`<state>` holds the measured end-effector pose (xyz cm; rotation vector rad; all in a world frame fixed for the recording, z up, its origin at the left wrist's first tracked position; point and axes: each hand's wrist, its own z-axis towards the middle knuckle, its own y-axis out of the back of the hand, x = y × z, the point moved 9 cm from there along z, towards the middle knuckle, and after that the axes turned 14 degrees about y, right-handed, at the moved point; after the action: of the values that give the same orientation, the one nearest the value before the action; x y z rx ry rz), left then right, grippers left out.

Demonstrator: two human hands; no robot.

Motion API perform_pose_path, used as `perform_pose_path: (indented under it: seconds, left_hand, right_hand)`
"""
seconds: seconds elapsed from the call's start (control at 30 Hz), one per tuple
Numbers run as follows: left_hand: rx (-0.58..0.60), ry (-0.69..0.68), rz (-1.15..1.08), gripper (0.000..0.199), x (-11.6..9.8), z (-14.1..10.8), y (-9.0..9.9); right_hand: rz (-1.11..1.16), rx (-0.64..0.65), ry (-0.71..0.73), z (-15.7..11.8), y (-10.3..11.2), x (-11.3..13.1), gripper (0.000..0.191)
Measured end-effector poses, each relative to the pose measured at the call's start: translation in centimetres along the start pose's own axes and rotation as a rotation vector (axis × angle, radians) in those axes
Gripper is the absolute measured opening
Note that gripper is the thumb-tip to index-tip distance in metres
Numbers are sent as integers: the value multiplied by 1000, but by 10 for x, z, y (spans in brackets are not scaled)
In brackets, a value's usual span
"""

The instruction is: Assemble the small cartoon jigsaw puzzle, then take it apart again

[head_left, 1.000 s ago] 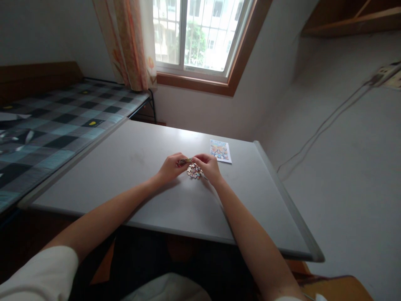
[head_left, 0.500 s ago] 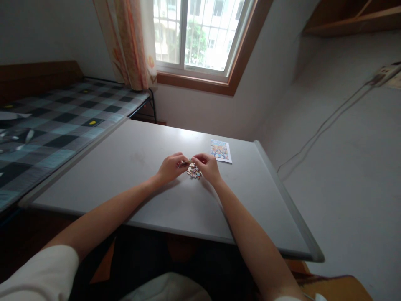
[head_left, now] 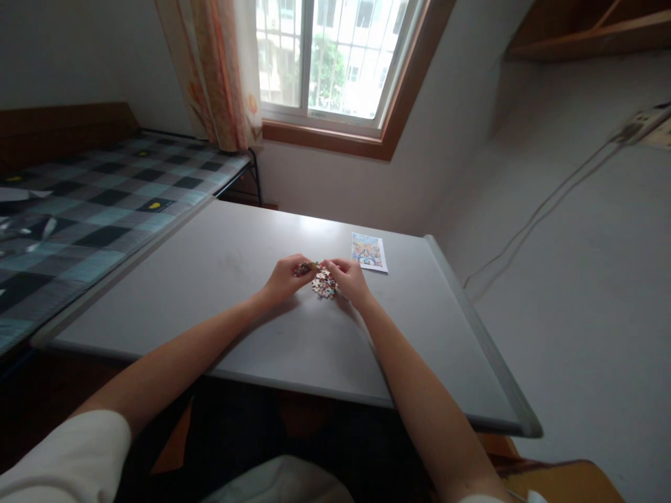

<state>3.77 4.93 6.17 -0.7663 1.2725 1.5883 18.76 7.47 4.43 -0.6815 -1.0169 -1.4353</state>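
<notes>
My left hand is closed on a small cluster of jigsaw puzzle pieces, their colored faces showing between thumb and fingers. Close by on the right, my right hand has its thumb and fingertips pinched together at the edge of that cluster; whatever sits in the pinch is too small to make out. Below and between both hands lies a loose pile of jigsaw pieces on the grey-white table. Behind the right hand is a colorful printed picture card with a white border.
A bed with a checked cover runs along the table's left side. The wall with a hanging cable borders the right. A window and a patterned curtain are at the back.
The left hand has turned slightly, so more of the held pieces' colored faces show. The right fingertips have shifted a little and still meet near the left ones.
</notes>
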Motion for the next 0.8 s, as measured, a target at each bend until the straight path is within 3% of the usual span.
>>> perform_pose_path:
  seconds: [0.13, 0.3, 0.57, 0.8]
  left_hand:
    - [4, 32, -19, 26, 6, 1, 0]
    - [13, 9, -34, 23, 7, 2, -2]
    - [70, -174, 18, 12, -6, -4, -8]
    - [67, -176, 17, 15, -7, -4, -8]
  right_hand:
    - [76, 50, -63, -3, -7, -1, 38]
    - [188, 14, -101, -4, -7, -2, 37]
    - [330, -13, -231, -8, -9, -17, 37]
    - [372, -47, -252, -8, -9, -20, 40]
